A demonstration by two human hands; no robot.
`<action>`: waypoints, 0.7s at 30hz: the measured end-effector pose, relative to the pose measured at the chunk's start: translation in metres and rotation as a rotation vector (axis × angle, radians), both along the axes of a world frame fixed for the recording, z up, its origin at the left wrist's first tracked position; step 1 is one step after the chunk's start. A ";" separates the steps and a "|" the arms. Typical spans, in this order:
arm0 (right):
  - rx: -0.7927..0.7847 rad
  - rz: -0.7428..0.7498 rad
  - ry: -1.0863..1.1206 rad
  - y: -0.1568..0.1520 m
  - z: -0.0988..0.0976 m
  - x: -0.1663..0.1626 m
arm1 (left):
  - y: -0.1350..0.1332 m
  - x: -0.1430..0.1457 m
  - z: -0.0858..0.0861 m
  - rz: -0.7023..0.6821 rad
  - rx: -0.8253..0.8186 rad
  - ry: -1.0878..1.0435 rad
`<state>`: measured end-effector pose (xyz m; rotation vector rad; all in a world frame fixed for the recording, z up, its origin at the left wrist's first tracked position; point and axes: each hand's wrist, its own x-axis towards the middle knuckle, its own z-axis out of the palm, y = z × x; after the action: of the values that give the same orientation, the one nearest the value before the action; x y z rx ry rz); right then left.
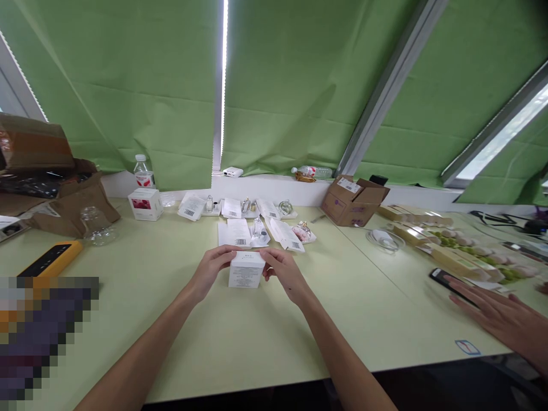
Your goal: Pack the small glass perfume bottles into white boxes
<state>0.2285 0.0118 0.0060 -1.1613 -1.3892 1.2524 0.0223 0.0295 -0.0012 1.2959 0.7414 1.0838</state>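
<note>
A small white carton (245, 270) with fine print on its front stands on the pale green table (180, 319). My left hand (213, 267) grips its left side with curled fingers. On the other side, my right hand (282, 270) has its fingers closed over the carton's top right corner. Just beyond the carton lie several white barcode sachets (238, 232) and small glass perfume bottles (285, 207).
A white box with a pink picture (145, 204) and a water bottle (143, 171) stand at the back left, near brown packaging (64, 205) and a yellow-edged device (51, 258). An open cardboard box (353, 200) sits back right. Another person's hand (500, 317) rests by a phone (449, 281) at the right.
</note>
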 end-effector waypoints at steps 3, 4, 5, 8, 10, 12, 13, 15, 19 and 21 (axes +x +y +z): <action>-0.001 -0.002 -0.004 -0.001 0.001 0.000 | 0.000 0.000 0.000 0.011 -0.002 0.000; -0.002 -0.002 -0.005 -0.001 0.002 -0.001 | 0.000 0.000 0.000 0.013 -0.004 0.000; -0.003 -0.002 -0.006 -0.001 0.002 -0.001 | 0.000 0.000 0.000 0.013 -0.005 0.001; -0.008 -0.002 -0.007 -0.001 0.002 -0.001 | 0.000 0.000 0.000 0.012 -0.006 0.004; -0.009 -0.003 -0.007 -0.001 0.002 -0.001 | 0.000 0.000 0.001 0.005 -0.007 0.006; -0.008 -0.004 -0.004 -0.001 0.002 -0.001 | 0.000 0.000 0.001 0.002 -0.009 0.008; -0.006 -0.005 -0.003 -0.001 0.002 -0.001 | 0.000 -0.001 0.001 0.001 -0.009 0.010; -0.005 -0.007 0.001 -0.001 0.002 -0.002 | 0.000 -0.001 0.001 -0.001 -0.009 0.011; -0.005 -0.012 0.000 -0.001 0.002 -0.002 | 0.000 0.000 0.001 0.003 -0.013 0.008; -0.003 -0.011 -0.004 -0.001 0.002 -0.001 | 0.000 0.000 0.001 0.005 -0.018 0.008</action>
<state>0.2270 0.0107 0.0081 -1.1731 -1.3827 1.2448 0.0220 0.0296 -0.0001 1.2838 0.7590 1.0746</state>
